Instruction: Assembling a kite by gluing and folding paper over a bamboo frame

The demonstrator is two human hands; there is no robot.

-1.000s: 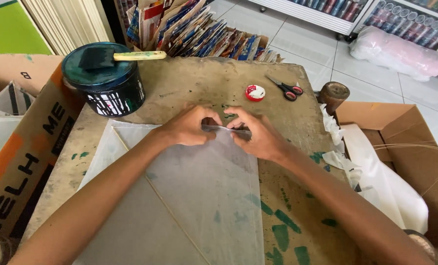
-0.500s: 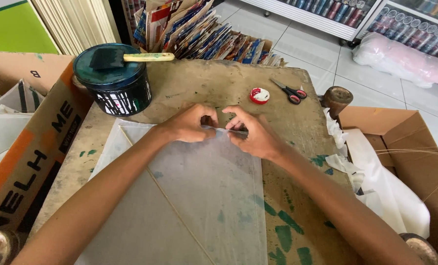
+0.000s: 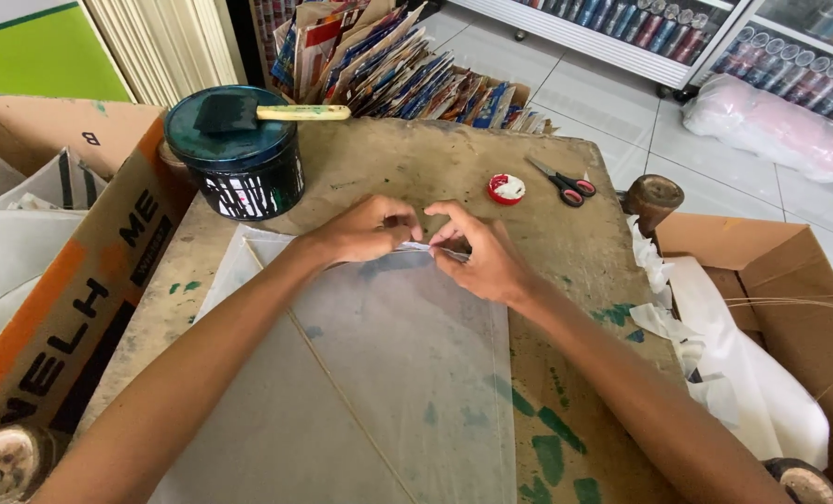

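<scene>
Both hands, left hand (image 3: pixel 368 231) and right hand (image 3: pixel 480 257), pinched the far folded edge of the thin translucent white paper sheet (image 3: pixel 379 373) on the stained wooden worktop (image 3: pixel 416 163).

Both hands (image 3: pixel 426 245) pinching top edge of translucent paper sheet (image 3: pixel 379 373)

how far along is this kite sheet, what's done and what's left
Done: the translucent sheet lies flat on the worktable with a thin stick running diagonally across it. In hand: the left hand and right hand pinch and fold its top corner. Seemingly left: the foam brush rests on the closed tub, and the scissors and tape roll lie aside.
</scene>
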